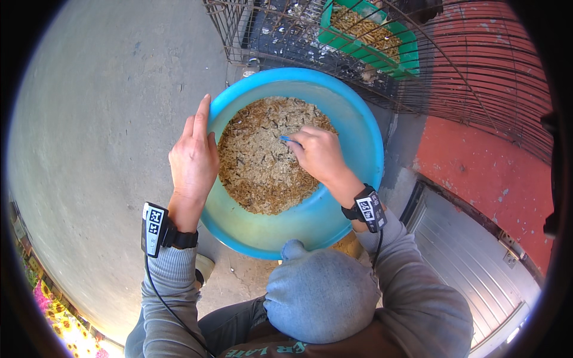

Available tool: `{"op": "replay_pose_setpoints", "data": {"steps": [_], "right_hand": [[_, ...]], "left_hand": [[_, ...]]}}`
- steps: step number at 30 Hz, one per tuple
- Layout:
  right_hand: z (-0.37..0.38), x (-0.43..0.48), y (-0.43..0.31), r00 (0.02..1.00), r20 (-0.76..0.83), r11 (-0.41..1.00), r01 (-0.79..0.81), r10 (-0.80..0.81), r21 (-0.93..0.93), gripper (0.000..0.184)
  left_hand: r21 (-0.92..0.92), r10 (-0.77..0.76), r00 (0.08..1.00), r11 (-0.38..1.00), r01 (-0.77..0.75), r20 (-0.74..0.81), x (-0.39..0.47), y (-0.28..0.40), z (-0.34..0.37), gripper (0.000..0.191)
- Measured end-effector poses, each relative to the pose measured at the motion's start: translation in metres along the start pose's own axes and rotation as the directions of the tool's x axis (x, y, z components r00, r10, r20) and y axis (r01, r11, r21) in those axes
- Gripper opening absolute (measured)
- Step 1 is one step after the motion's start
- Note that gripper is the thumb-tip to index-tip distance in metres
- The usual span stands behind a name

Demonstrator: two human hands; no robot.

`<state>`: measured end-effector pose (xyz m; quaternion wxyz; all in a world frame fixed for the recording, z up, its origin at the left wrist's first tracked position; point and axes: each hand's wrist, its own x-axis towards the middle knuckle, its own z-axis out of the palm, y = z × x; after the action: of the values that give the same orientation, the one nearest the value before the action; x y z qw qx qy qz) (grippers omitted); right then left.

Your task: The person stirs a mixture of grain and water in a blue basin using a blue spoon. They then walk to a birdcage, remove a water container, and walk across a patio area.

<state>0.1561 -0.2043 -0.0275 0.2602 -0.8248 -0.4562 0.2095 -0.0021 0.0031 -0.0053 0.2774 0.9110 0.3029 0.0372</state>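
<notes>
A round blue plastic basin (363, 134) stands in front of me, its inside paler at the near left. Crumbly tan bedding like bran (259, 165) covers its bottom. Dark, slender, larva-like pieces (271, 156) lie scattered over the middle, and browner material rings the edge. My left hand (194, 154) holds the basin's left rim, fingers along the outside and thumb at the edge. Above the bedding, my right hand (318, 152) pinches a small blue tool, apparently plastic tweezers (286, 139). Its tip points left; the fingers hide the rest, and nothing can be made out in the tip.
Beyond the basin stands a wire cage (277, 49), with a green plastic trough (353, 47) of tan pieces behind its bars. A red-painted wall (483, 174) and a pale metal door (470, 250) are at right. Grey floor (107, 112) extends left. Rounded denim (322, 295) bulges near my lap.
</notes>
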Motion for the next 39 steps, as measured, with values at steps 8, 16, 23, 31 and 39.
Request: {"op": "replay_pose_setpoints", "data": {"steps": [8,16,23,31,39], "right_hand": [[-0.063,0.004,-0.023,0.967,-0.187,0.953,-0.119,0.175,0.279,0.012],[-0.134,0.020,-0.039,0.655,-0.754,0.994,0.046,0.042,0.095,0.020],[-0.137,0.033,-0.045,0.620,-0.778,0.989,-0.022,-0.102,-0.148,0.019],[-0.134,0.046,-0.050,0.654,-0.752,0.984,-0.064,-0.084,-0.166,0.022],[-0.128,0.015,-0.058,0.716,-0.695,0.995,-0.007,-0.066,-0.102,0.018]], "left_hand": [[-0.004,0.005,1.000,1.000,-0.005,-0.001,0.000,0.001,-0.002,0.067],[-0.002,0.000,1.000,1.000,0.000,-0.003,0.000,0.004,-0.003,0.070],[0.002,0.005,1.000,1.000,-0.005,-0.010,-0.001,0.002,-0.001,0.068],[0.007,0.002,1.000,1.000,-0.002,-0.003,0.000,0.004,-0.003,0.067],[-0.010,-0.013,1.000,1.000,0.013,0.001,0.000,0.003,-0.003,0.066]]}}
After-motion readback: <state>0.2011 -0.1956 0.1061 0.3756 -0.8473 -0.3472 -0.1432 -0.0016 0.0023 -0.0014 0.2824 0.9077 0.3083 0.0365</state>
